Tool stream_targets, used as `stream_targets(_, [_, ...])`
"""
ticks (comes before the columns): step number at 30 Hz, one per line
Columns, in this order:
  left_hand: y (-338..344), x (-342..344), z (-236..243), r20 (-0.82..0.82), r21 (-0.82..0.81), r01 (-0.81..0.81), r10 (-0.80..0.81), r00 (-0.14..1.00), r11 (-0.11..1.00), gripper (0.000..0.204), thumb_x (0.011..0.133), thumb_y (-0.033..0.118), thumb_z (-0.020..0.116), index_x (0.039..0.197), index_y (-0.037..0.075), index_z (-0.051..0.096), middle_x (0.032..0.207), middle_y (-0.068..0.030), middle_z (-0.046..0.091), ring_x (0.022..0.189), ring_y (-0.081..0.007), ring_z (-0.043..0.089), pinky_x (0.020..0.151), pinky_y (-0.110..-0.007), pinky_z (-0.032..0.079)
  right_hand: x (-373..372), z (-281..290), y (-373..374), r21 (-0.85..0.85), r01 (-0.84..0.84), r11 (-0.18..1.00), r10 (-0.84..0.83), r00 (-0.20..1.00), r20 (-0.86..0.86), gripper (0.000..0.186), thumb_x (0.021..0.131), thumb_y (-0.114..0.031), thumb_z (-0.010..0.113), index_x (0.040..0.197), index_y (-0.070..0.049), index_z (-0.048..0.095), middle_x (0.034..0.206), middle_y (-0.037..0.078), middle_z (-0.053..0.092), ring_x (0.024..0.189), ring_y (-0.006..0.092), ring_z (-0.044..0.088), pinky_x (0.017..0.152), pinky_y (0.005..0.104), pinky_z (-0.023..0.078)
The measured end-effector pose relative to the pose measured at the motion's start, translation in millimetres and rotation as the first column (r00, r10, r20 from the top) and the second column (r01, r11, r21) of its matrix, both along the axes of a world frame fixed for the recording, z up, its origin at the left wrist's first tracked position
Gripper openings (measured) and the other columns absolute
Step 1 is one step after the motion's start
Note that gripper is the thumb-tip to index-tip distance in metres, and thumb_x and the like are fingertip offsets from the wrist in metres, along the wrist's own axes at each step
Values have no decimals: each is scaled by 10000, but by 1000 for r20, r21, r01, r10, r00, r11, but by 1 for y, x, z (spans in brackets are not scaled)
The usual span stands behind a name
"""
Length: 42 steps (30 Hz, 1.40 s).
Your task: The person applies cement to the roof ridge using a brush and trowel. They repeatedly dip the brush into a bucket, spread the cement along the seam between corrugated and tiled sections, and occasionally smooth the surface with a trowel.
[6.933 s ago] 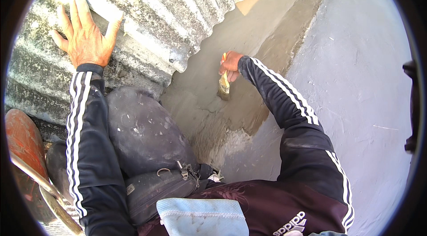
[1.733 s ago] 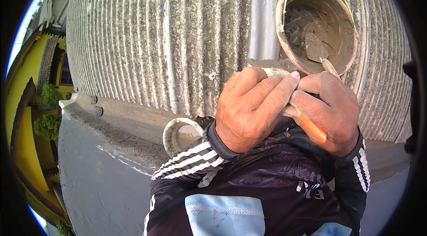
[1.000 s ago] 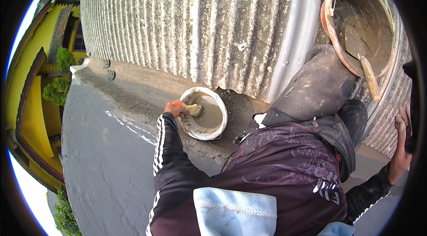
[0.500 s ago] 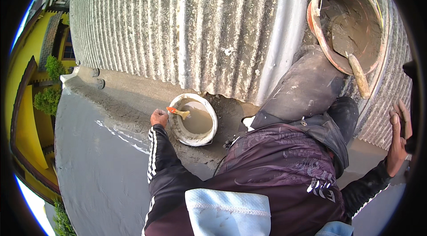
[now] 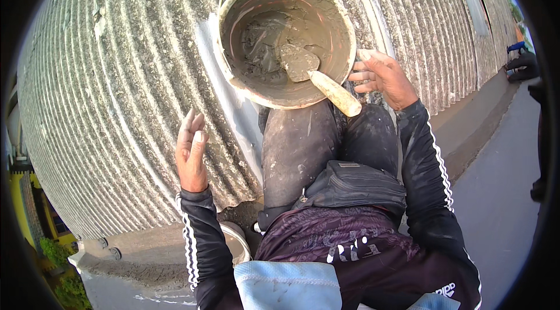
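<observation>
A bucket (image 5: pixel 256 91) with wet grey mortar (image 5: pixel 259 38) in it stands on the corrugated roof in front of my knees. A trowel (image 5: pixel 332 91) leans in it, its blade on the mortar and its wooden handle sticking out over the near rim. My right hand (image 5: pixel 385 76) is beside the bucket's right rim, fingers apart, close to the trowel handle; whether a fingertip touches the rim I cannot tell. My left hand (image 5: pixel 191 152) is raised over the roof, left of my thigh, fingers stretched out and nothing in them. A white pail (image 5: pixel 234 240) is partly hidden behind my left forearm.
Corrugated roof sheets (image 5: pixel 128 82) spread ahead and to both sides. A rough mortar strip (image 5: pixel 140 266) runs along the roof's lower edge, with a smooth grey surface (image 5: pixel 490 193) at the right. Dark-clothed limbs of another person (image 5: pixel 522 68) show at the far right.
My view has swung right, bringing the mortar bucket to the middle. My left hand has left the white pail and opened. My right hand has come in beside the bucket.
</observation>
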State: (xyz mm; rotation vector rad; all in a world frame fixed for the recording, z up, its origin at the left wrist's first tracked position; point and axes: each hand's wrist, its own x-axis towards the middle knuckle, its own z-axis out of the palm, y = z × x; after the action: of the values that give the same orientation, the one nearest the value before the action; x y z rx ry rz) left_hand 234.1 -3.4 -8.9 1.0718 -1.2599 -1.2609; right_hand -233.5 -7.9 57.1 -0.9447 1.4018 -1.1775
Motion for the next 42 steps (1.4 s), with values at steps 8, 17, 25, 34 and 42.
stream_targets(8, [-81, -127, 46, -388, 254, 282, -170, 906, 925, 521, 1007, 75, 626, 1499, 81, 457, 1308, -108, 660, 1100, -244, 712, 913, -416, 626, 22, -35, -32, -73, -52, 996, 71, 952, 297, 462, 1043, -276, 681, 1323, 79, 581, 1134, 165, 714, 911, 237, 763, 745, 414, 688])
stream_targets(17, [-116, -144, 70, -445, 47, 243, -197, 874, 969, 614, 937, -92, 517, 1524, 67, 434, 1271, -108, 648, 1054, -247, 718, 845, -397, 662, 10, -23, -67, -187, -44, 981, 94, 958, 270, 437, 1080, -295, 617, 1374, 27, 585, 1142, 127, 724, 934, 191, 756, 741, 380, 664])
stream_targets(25, [-209, -180, 90, -415, -53, 270, -267, 870, 962, 531, 962, -91, 546, 1453, 94, 461, 1088, -60, 682, 804, -167, 716, 664, -363, 675, -27, 10, -153, -307, 24, 951, 62, 962, 265, 640, 1072, -431, 543, 1485, 51, 461, 1235, 190, 682, 994, 281, 771, 759, 413, 702])
stream_targets(34, [-232, -199, 94, -458, -42, 303, -288, 841, 952, 468, 971, -85, 537, 1408, 73, 481, 1060, -85, 694, 725, -184, 736, 675, -393, 703, -49, 3, -167, -290, 26, 957, 6, 994, 110, 635, 1088, -432, 505, 1503, 44, 438, 1168, 201, 684, 993, 301, 765, 766, 439, 710])
stream_targets(42, [-278, -140, 72, -361, -59, 403, -396, 844, 913, 573, 1093, 210, 558, 1624, 100, 373, 1494, -160, 571, 1347, -269, 591, 1121, -536, 488, -44, -3, -155, -359, 18, 933, 83, 961, 263, 584, 1130, -391, 445, 1557, 3, 391, 1410, 210, 613, 1243, 279, 672, 1026, 416, 582])
